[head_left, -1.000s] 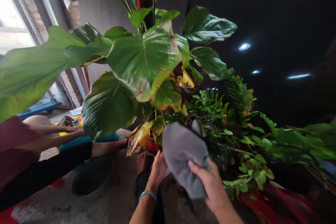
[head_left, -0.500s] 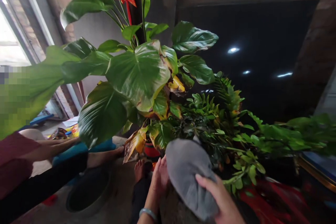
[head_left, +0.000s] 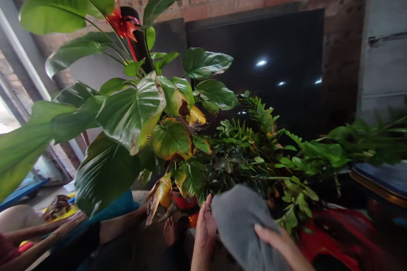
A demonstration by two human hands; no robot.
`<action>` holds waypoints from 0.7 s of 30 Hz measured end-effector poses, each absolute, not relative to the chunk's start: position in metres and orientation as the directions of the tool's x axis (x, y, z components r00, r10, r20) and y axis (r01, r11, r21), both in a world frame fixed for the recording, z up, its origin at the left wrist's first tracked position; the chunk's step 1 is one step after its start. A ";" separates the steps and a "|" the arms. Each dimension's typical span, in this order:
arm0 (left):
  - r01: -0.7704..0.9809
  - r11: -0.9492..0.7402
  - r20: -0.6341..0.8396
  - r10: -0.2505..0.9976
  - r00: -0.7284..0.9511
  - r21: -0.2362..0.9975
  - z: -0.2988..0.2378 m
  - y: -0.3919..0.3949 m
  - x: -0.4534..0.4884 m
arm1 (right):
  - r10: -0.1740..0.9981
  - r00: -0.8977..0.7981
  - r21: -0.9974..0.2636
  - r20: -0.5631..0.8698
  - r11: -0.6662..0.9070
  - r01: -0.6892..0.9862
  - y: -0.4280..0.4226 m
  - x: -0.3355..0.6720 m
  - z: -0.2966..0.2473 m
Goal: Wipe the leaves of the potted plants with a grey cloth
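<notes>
My right hand (head_left: 280,241) grips a soft grey piece of cloth (head_left: 243,220), thumb on top and the other fingers hidden behind it. The cloth looks folded or layered, with a rounded far end; its exact kind I cannot make out. Just left of it, my left hand (head_left: 206,224) is raised with fingers stretched upward and the palm turned toward the cloth's edge. Whether that hand touches the cloth is unclear. Beyond both hands stands a large potted plant (head_left: 130,112) with broad green leaves, some browned and yellow at the edges.
Smaller leafy plants (head_left: 254,148) fill the middle and right, before a dark glossy panel (head_left: 286,51) on a brick wall. A red object (head_left: 343,233) and a blue-lidded container (head_left: 381,182) are at right. Another person's arms (head_left: 60,230) and legs show at lower left.
The view has shifted, so the plants sit lower and further left. My right hand still holds the grey cloth, now lower in view, and my left hand stays beside it, more upright.
</notes>
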State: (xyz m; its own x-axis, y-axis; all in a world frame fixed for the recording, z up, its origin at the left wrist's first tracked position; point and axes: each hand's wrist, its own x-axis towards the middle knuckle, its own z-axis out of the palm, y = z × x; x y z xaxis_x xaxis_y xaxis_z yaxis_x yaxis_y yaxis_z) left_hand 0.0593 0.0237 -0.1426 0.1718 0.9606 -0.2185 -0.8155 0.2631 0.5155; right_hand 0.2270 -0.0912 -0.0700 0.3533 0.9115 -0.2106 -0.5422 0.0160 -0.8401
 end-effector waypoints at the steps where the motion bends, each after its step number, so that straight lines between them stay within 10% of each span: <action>1: -0.814 0.247 -0.223 0.963 0.149 0.526 -0.142 0.023 0.059 | 0.904 0.393 -0.825 -0.166 0.091 -0.557 -0.081 0.233 -0.057; 11: -0.765 0.275 -0.271 0.953 0.136 0.582 -0.132 0.013 0.058 | 0.806 0.292 -0.651 -0.514 -0.146 -0.745 -0.080 0.230 -0.061; 21: -0.749 0.345 -0.278 0.935 0.220 0.566 -0.138 0.018 0.059 | 0.810 0.489 -0.697 -0.323 0.146 -0.702 -0.037 0.267 0.002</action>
